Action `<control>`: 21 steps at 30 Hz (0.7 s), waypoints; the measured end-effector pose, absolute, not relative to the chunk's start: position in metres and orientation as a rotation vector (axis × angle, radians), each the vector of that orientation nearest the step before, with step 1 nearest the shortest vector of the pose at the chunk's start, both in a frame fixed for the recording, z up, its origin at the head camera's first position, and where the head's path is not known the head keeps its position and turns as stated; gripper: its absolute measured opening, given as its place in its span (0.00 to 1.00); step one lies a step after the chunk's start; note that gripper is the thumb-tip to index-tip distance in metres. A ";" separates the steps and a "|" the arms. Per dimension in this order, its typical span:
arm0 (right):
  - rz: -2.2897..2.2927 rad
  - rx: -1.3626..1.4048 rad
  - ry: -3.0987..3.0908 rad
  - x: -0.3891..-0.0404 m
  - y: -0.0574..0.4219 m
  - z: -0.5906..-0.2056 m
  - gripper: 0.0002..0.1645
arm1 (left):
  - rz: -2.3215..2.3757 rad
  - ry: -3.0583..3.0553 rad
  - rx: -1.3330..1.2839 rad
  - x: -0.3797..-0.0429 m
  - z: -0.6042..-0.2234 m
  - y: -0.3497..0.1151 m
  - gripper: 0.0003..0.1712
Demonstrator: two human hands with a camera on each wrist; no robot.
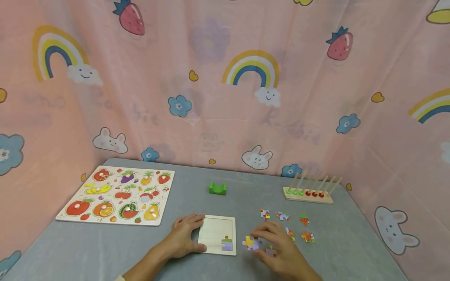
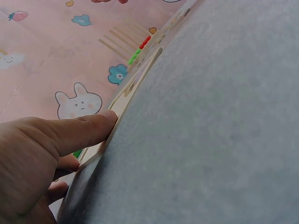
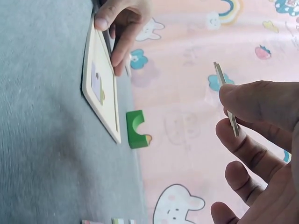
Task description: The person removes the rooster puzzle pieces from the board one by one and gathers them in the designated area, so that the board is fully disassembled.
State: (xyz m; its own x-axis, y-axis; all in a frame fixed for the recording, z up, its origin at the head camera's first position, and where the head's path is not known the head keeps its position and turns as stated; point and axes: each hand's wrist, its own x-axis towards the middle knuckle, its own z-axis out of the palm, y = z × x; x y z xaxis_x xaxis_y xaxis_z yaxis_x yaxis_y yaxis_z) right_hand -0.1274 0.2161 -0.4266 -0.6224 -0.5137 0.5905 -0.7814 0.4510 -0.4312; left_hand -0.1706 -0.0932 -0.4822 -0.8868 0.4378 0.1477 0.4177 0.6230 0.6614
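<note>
A square wooden puzzle tray [image 1: 214, 230] lies on the table with one purple and green jigsaw piece [image 1: 227, 244] in its lower right corner. My left hand [image 1: 184, 236] rests along the tray's left side, thumb on the near corner and fingertips at the far corner. My right hand [image 1: 277, 248] pinches a yellow and purple jigsaw piece [image 1: 249, 242] between thumb and fingers, just right of the tray. In the right wrist view this held piece [image 3: 219, 72] appears edge-on, raised off the table. Another purple piece [image 1: 270, 251] lies partly hidden by the right hand.
Several loose jigsaw pieces [image 1: 308, 236] lie beyond the right hand. A wooden bead counter [image 1: 307, 195] with upright pegs stands back right. A green arch block [image 1: 217, 189] sits behind the tray. The fruit puzzle board [image 1: 116, 197] lies at left. A patterned curtain [image 1: 211, 128] borders the table.
</note>
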 end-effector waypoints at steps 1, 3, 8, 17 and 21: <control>0.992 1.092 -2.328 -0.127 0.218 -0.427 0.24 | 1.131 2.805 0.739 -0.171 -0.482 -0.093 0.45; 1.009 1.098 -2.322 -0.128 0.221 -0.428 0.25 | 1.133 2.803 0.738 -0.170 -0.482 -0.093 0.45; 1.020 1.088 -2.324 -0.128 0.231 -0.430 0.27 | 1.139 2.798 0.734 -0.170 -0.481 -0.093 0.45; 1.032 1.096 -2.328 -0.126 0.252 -0.431 0.28 | 1.139 2.798 0.738 -0.170 -0.481 -0.093 0.45; 0.988 1.083 -2.296 -0.126 0.261 -0.435 0.29 | 1.134 2.799 0.737 -0.170 -0.480 -0.093 0.45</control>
State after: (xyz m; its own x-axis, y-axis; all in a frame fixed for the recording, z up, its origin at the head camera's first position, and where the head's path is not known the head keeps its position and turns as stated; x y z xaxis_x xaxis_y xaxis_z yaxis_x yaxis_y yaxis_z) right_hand -0.1263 0.2610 -0.4346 -0.6116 -0.4946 0.6175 -0.7884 0.4457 -0.4239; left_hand -0.1704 -0.0929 -0.4804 -0.8871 0.4387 0.1431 0.4147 0.6218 0.6643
